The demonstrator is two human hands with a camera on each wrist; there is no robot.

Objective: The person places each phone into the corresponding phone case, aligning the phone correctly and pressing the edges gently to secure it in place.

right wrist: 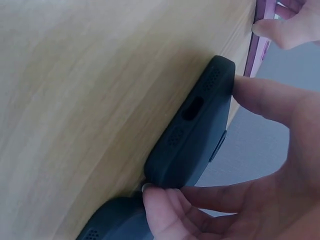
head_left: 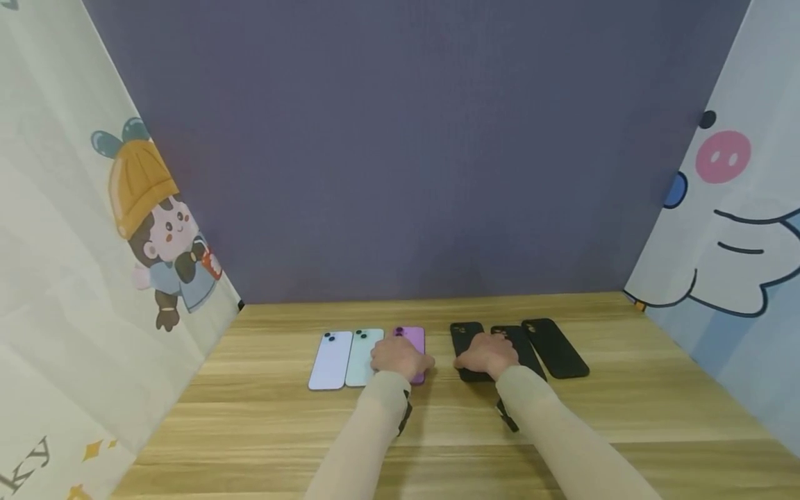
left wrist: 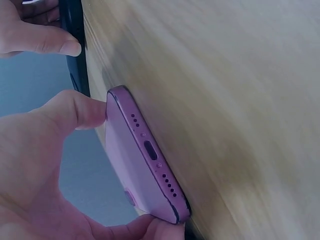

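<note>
My left hand point(head_left: 400, 355) grips a purple smartphone point(head_left: 417, 340) by its long sides. In the left wrist view, thumb and fingertips meet opposite edges of the phone point(left wrist: 150, 155), whose bottom end shows a charging port and speaker holes. My right hand point(head_left: 489, 353) likewise holds the leftmost black phone case point(head_left: 462, 335) across its width; the right wrist view shows the port cutout in the case point(right wrist: 192, 120). The fingers of that hand come down between this case and the middle black case point(head_left: 521, 344). Both held things lie back up, at or very near the tabletop.
Left of the purple phone lie a mint green phone point(head_left: 359, 364) and a pale lavender phone point(head_left: 330, 361), backs up. A third black case point(head_left: 556, 348) is at the right end. A dark panel point(head_left: 431, 153) closes the back of the wooden table point(head_left: 250, 396); printed curtains point(head_left: 56, 229) flank it.
</note>
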